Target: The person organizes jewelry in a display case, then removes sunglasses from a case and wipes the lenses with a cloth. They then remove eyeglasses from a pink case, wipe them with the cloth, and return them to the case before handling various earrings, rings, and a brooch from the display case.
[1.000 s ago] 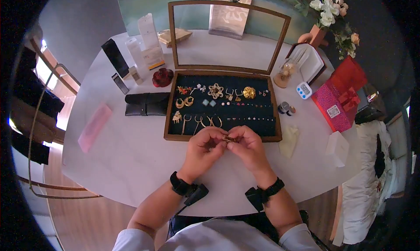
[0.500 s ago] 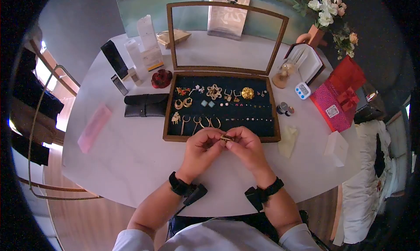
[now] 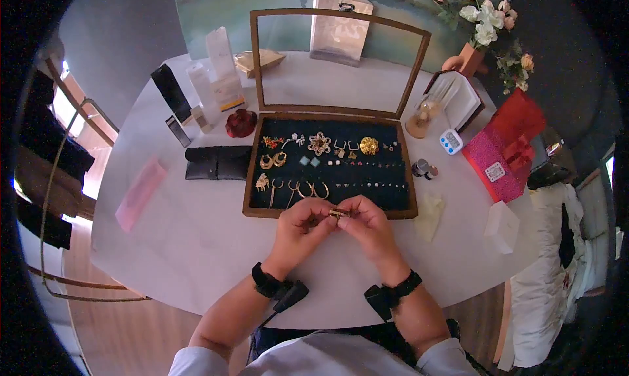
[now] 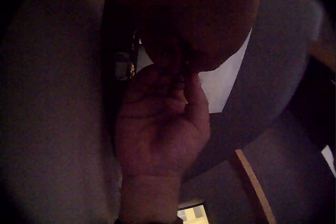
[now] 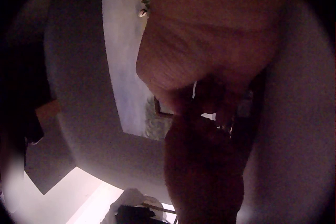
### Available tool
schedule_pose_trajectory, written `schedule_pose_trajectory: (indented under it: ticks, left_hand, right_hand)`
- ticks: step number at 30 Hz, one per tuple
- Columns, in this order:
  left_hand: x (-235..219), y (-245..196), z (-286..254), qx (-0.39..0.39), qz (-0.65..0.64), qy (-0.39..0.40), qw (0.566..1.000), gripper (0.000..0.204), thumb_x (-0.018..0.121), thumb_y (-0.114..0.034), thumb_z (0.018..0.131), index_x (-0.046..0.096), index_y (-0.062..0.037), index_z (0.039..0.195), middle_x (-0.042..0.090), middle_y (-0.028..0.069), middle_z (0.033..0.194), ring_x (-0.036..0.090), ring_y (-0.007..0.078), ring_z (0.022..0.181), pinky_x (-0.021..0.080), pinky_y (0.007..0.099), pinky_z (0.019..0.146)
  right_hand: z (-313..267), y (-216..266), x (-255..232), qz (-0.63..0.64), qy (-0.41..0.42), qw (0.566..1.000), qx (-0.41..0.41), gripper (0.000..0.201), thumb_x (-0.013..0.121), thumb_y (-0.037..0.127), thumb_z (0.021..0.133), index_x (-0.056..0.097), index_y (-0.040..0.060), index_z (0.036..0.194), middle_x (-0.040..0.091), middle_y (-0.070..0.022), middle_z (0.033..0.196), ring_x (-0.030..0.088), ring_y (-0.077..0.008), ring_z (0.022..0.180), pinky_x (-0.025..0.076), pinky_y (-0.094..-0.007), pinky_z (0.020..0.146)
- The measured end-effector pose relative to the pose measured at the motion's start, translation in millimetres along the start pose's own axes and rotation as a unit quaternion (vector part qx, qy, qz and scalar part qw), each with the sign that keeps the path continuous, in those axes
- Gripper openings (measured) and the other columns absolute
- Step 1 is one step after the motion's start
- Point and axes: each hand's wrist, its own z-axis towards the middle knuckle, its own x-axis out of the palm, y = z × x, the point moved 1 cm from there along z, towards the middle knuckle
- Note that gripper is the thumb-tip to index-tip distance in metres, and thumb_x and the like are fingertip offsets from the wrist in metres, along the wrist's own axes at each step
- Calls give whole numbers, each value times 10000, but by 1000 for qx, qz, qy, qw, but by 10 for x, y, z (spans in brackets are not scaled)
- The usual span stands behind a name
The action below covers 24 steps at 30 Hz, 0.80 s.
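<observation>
In the head view both hands meet just over the front edge of a wooden jewellery case (image 3: pixel 331 213). Between their fingertips is a small gold-coloured piece of jewellery (image 3: pixel 339 213); its exact kind I cannot tell. My left hand (image 3: pixel 303 235) pinches it from the left, and my right hand (image 3: pixel 371 230) from the right. Dark cloth rows in the case carry gold hoop earrings (image 3: pixel 320 190), a flower brooch (image 3: pixel 319 143), a round gold brooch (image 3: pixel 369 146) and many small studs. The glass lid (image 3: pixel 255 61) stands raised. Both wrist views are dark, with the fingers hiding the piece.
Left of the case lie a black pouch (image 3: pixel 216 163), a dark red flower-shaped object (image 3: pixel 241 123) and a pink strip (image 3: pixel 141 194). To the right are a white timer (image 3: pixel 451 141), a pale yellow cloth (image 3: pixel 429 217), a red gift bag (image 3: pixel 501 156) and a white box (image 3: pixel 502 226).
The head view has tilted a little, so the scene sits slightly lower. Both hands keep hold of the small gold piece, which appears turned slightly between the fingertips.
</observation>
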Motion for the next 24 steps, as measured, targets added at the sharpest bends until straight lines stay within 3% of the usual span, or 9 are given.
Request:
schedule_pose_trajectory:
  ticks: [9, 11, 15, 18, 21, 24]
  left_hand:
    - [15, -29, -1, 15, 50, 19, 998, 104, 714, -26, 873, 645, -19, 950, 650, 73, 1056, 620, 150, 959, 505, 278, 817]
    - [21, -23, 9, 69, 69, 27, 995, 107, 706, -7, 863, 659, -2, 960, 662, 84, 1026, 647, 131, 848, 538, 254, 707]
    - [27, -32, 11, 61, 42, 13, 997, 105, 713, -16, 863, 662, -1, 953, 670, 79, 1012, 640, 125, 835, 528, 250, 686]
    - [23, -1, 29, 78, 45, 11, 996, 119, 724, -18, 856, 667, -2, 959, 677, 73, 1003, 636, 118, 820, 521, 242, 679]
    - [48, 33, 3, 61, 51, -10, 997, 123, 731, -38, 863, 673, -8, 968, 681, 61, 971, 630, 104, 796, 515, 234, 674]
    - [52, 74, -7, 11, 2, -25, 1000, 121, 733, -68, 876, 677, -14, 969, 680, 47, 935, 625, 91, 776, 511, 232, 673]
  right_hand:
    - [6, -59, -30, 10, 7, 1000, -19, 166, 622, 79, 902, 577, 48, 1059, 621, -3, 968, 594, -93, 890, 509, -260, 803]
    - [-3, -60, -27, -13, 3, 999, -44, 159, 609, 67, 900, 565, 42, 1051, 616, -13, 954, 602, -104, 867, 521, -270, 781]
    - [4, -56, -59, -17, -3, 999, -50, 170, 614, 74, 901, 566, 36, 1060, 633, -32, 963, 613, -110, 857, 533, -275, 757]
    - [10, 37, -89, -23, 21, 999, -9, 210, 647, 96, 905, 581, 32, 1094, 654, -36, 988, 619, -107, 867, 538, -272, 746]
    - [-29, 199, -80, -57, 11, 998, 12, 226, 685, 125, 905, 619, 23, 1095, 665, -24, 998, 622, -96, 854, 535, -260, 743]
    - [18, 347, -192, -172, -36, 984, -24, 206, 710, 143, 899, 673, 14, 1055, 680, -19, 984, 635, -106, 852, 531, -263, 758]
